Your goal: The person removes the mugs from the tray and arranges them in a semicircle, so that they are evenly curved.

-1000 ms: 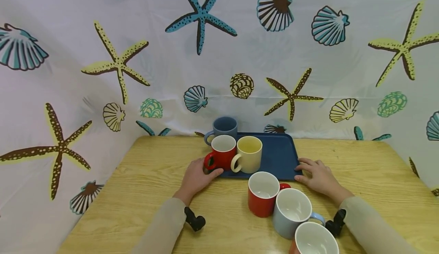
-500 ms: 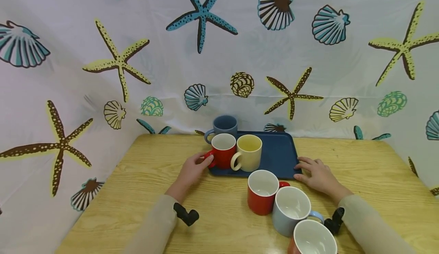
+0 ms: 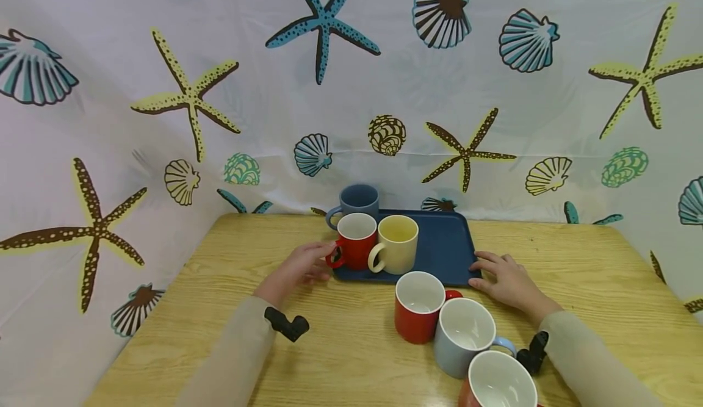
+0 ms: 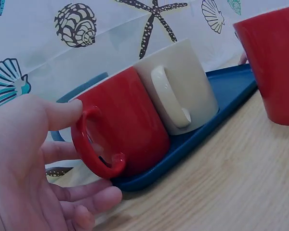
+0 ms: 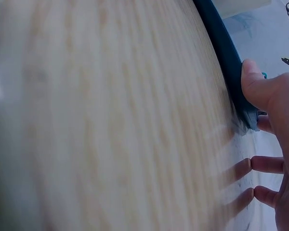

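The dark blue tray point(image 3: 442, 248) lies at the back of the table with three mugs on its left part: a red mug point(image 3: 356, 251), a cream mug point(image 3: 399, 249) and a blue mug point(image 3: 358, 201) behind them. At the tray's left end is my left hand point(image 3: 299, 270). In the left wrist view its thumb point(image 4: 65, 114) is at the top of the red mug's handle, while lower fingers extend near the tray's corner. My right hand point(image 3: 508, 282) rests at the tray's right front corner, its thumb point(image 5: 255, 84) against the rim and other fingertips touching the table.
In front of the tray, a diagonal row of mugs stands on the wooden table point(image 3: 340, 346): a second red mug point(image 3: 415, 318), a light blue mug point(image 3: 458, 352) and an orange-red mug point(image 3: 497, 388) cut off below. A patterned curtain point(image 3: 351, 102) hangs behind.
My left hand has drawn back left from the front of the red mug, its thumb now at the handle. The right hand keeps its place, and the mugs and tray appear unmoved.
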Demonstrator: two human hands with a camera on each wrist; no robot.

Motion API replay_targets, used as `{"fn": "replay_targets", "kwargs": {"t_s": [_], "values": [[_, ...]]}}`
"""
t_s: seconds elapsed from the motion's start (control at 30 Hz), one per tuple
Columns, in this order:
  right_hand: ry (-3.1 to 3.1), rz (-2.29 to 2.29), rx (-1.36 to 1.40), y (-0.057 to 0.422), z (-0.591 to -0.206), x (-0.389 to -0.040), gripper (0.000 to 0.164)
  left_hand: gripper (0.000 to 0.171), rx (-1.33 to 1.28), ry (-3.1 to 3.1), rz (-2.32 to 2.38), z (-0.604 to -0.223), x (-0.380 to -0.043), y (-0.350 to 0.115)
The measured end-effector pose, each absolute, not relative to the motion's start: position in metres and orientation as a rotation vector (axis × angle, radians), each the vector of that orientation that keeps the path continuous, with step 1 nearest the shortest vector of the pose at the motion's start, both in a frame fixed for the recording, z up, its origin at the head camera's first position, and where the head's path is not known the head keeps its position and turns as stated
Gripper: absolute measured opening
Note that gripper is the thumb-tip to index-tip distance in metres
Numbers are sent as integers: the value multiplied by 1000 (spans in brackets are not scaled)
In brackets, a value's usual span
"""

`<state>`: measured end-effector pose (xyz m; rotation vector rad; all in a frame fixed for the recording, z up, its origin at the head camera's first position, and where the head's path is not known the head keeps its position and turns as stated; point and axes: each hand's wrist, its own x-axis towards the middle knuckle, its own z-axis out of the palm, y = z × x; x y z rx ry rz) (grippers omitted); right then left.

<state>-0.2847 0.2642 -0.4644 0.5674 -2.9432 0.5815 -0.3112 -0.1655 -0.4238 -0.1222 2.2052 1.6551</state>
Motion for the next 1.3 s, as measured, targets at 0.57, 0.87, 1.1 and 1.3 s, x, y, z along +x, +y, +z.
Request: {"fn": "replay_targets", "kwargs": {"t_s": [0.57, 0.87, 1.1, 1.3], "values": [[-2930, 583, 571, 265, -469, -286, 35, 43, -62, 2094, 1532, -402, -314, -164], [-2912, 595, 577, 267, -468, -285, 37, 40, 13, 1986, 1544, -398, -308, -170], [-2895, 597, 581, 268, -469, -285, 37, 39, 39, 1930, 1611, -409, -301, -171], [-2908, 609, 571, 267, -470, -285, 38, 35, 36, 1890, 1692, -415, -297, -170]]}}
